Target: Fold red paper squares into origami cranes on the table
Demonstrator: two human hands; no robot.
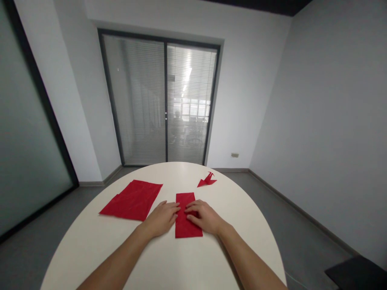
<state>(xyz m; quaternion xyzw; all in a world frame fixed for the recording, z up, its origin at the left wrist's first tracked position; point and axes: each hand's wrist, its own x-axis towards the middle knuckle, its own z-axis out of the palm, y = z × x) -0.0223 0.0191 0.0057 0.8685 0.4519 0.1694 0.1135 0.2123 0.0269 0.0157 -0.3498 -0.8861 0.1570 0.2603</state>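
A narrow folded red paper [185, 201] lies on the round white table [169, 262] in front of me. My left hand [161, 218] rests flat at its left edge, fingers stretched onto the paper. My right hand [204, 216] lies flat on its right half, fingers pointing left and pressing it down. Neither hand grips anything. To the left a stack of red paper sheets [133, 199] lies flat. A folded red paper crane [207, 179] stands at the far side of the table.
Behind the table is a glass sliding door [165, 100] with blinds. Grey floor surrounds the table. A dark object [356, 272] sits at the bottom right corner.
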